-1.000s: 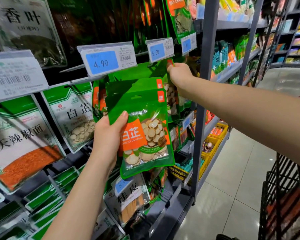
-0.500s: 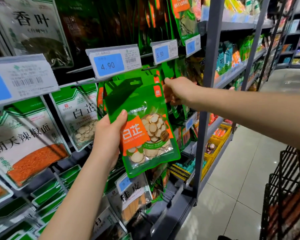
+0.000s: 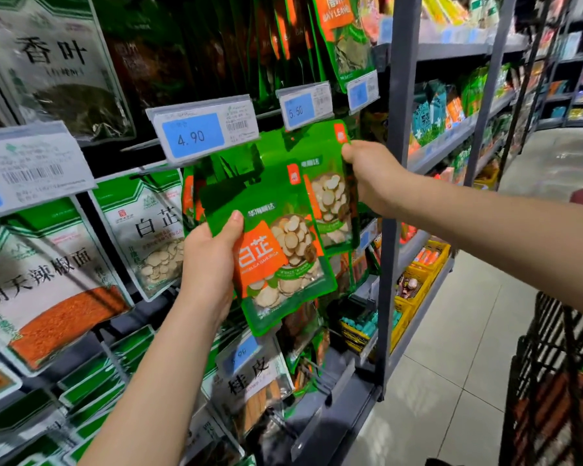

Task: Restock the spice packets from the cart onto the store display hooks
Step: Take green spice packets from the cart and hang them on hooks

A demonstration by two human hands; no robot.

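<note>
Just below the 4.90 price tag (image 3: 201,134), the left hand (image 3: 209,264) grips a green packet (image 3: 276,250) that looks not hung yet, while the right hand (image 3: 374,176) pinches a second packet (image 3: 330,196).

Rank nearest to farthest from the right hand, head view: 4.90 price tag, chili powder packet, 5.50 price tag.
1. 5.50 price tag: just up-left of the right hand, which holds the rear green packet.
2. 4.90 price tag: farther left, above the front green packet.
3. chili powder packet: far left, lower row.
</note>
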